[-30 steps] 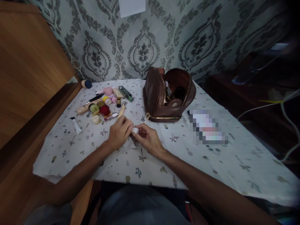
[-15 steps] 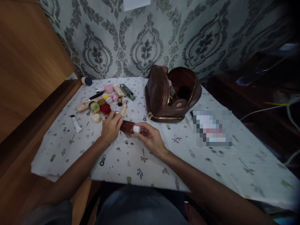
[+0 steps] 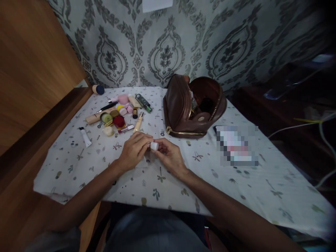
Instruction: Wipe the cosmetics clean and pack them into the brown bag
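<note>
A brown see-through bottle lies between my hands above the front middle of the table. Only its white cap (image 3: pixel 154 146) and a sliver of its neck show; the rest is hidden behind my fingers. My left hand (image 3: pixel 133 148) is closed over the bottle's body, its back turned up. From the other side, my right hand (image 3: pixel 169 152) pinches the bottle at the capped end with thumb and fingers. Just beyond my left hand lie a slim pink-and-clear lip gloss tube (image 3: pixel 126 129) and a cream-coloured tube (image 3: pixel 139 122).
Jars, tubes and small bottles cluster at the back left, among them a red jar (image 3: pixel 119 121) and a dark green bottle (image 3: pixel 144 103). A white tube (image 3: pixel 85 137) lies left. An unzipped brown bag (image 3: pixel 178 105) stands behind, with a blurred-out flat object (image 3: pixel 236 145) at right.
My left hand has slid right along the bottle toward the cap and now covers its body. This uncovers the lip gloss tube. My right hand has hardly moved.
</note>
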`<state>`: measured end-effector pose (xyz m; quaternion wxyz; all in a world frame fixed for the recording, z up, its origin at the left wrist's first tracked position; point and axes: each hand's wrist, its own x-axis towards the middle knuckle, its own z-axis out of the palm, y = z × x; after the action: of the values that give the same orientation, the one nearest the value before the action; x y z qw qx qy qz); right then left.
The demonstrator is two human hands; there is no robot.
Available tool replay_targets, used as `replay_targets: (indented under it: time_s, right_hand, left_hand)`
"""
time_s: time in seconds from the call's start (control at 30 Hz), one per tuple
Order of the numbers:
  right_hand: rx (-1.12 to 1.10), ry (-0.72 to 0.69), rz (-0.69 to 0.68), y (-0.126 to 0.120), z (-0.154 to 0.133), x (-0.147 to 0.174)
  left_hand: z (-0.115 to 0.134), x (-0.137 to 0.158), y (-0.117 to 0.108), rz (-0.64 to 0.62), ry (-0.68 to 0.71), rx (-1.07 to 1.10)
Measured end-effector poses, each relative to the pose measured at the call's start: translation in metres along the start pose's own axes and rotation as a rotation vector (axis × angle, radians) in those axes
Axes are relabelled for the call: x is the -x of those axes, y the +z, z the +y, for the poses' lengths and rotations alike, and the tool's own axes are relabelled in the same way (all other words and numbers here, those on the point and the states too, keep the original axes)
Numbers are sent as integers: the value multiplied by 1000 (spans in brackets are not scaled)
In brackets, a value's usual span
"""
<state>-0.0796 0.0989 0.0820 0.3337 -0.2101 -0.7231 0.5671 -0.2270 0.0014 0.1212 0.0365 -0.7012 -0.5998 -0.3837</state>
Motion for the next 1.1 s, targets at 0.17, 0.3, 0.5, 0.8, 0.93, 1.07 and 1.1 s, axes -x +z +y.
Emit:
replay_targets:
  time_s: [0.17, 0.3, 0.5, 0.8, 0.93, 1.07, 1.1]
  right_hand:
    - [-33, 59, -1, -1, -2, -1]
    - [-77, 79, -6, 0, -3, -2]
    - [-65, 74, 5, -1, -4, -2]
    - [-93, 76, 3, -1, -5, -3]
    - [-74, 50, 5, -1, -9, -2]
    - [3, 19, 32, -2, -16, -1]
    - [34, 8, 42, -3, -18, 0]
  left_hand:
    - [1, 7, -4, -51, 137, 16]
    - [0, 14, -8, -45, 262, -53]
    - [-15, 24, -19, -22, 319, -122]
    - [-46, 36, -31, -26, 63, -31]
    - [-52, 38, -32, 19, -101, 19]
    - [-47, 35, -32, 100, -239, 60]
    - [-43, 33, -32, 112, -266, 69]
